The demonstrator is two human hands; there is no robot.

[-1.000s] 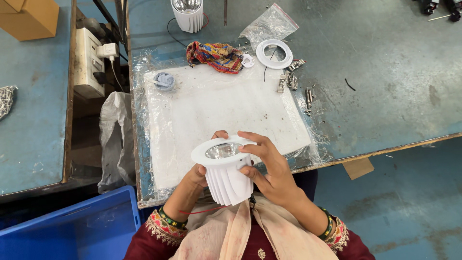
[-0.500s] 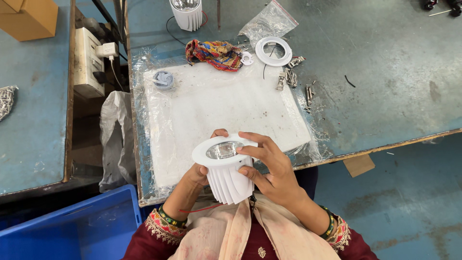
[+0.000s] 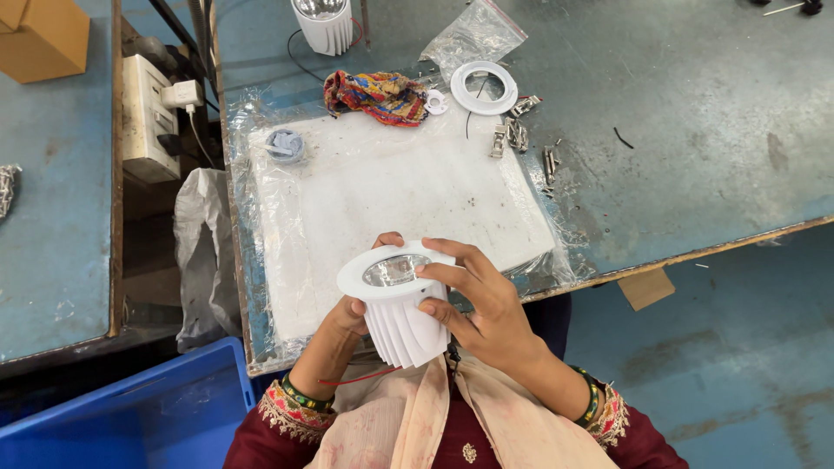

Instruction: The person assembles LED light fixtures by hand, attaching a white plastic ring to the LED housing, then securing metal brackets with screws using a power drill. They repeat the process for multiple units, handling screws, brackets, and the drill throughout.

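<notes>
Right hand (image 3: 482, 304) is wrapped round the side of a white finned lamp (image 3: 400, 304), fingers spread over its rim. Left hand (image 3: 347, 317) cups it from the other side, mostly hidden, thumb on the rim's far edge. The lamp's held up at the near edge of the table, over a white pad (image 3: 391, 187) wrapped in plastic. Farther back there's a white ring (image 3: 483, 88), a colourful cloth (image 3: 375, 94), and some metal clips (image 3: 521, 135) off to the right.
</notes>
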